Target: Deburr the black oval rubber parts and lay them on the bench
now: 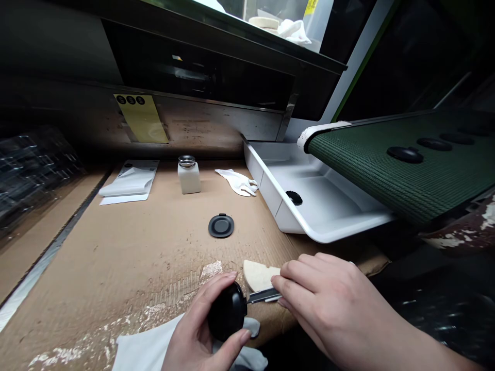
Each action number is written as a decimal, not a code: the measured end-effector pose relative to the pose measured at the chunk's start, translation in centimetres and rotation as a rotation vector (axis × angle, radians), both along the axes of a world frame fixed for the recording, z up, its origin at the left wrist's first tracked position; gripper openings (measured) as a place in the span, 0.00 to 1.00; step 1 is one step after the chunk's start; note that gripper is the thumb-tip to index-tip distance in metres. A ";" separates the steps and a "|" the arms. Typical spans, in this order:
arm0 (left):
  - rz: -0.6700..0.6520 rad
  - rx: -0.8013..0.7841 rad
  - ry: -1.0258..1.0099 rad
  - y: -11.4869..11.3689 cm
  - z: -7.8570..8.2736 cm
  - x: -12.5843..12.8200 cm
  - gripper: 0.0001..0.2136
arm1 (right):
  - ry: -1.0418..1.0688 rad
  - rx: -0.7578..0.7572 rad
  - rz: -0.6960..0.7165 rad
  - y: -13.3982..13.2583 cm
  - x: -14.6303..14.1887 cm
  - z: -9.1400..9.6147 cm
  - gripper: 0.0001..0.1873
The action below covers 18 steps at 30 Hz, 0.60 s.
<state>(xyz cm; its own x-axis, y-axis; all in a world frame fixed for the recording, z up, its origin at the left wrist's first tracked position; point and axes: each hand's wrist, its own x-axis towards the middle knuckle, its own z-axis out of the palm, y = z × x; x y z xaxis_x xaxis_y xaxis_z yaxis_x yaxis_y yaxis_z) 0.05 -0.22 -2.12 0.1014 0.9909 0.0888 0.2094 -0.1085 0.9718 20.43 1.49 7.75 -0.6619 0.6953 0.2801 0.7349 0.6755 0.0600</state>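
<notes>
Two bare hands sit nearer than the white tray (336,206): left hand (192,332) grasping one glossy, rounded black part (227,312), right hand (323,293) gripping one metal blade (265,294) at its rim. Cardboard (154,247) gives room left of the tray, holding one flat black lid (221,226). Inside lies one black piece (294,198); rightward, at least three dark discs (405,154).

blade (265,294): rear hidden by right grip (325,293) | white cloth (149,345): cut off below | clear plastic (34,165): blurred
</notes>
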 end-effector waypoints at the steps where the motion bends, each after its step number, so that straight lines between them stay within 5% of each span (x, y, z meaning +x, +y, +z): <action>1: 0.005 0.000 -0.001 0.0 0.0 0.0 0.22 | -0.004 0.003 0.002 0.0 0.0 0.0 0.04; 18: 0.091 -0.065 -0.108 -0.1 1.3 0.7 0.21 | -0.089 -0.037 0.030 0.1 -0.3 0.8 0.07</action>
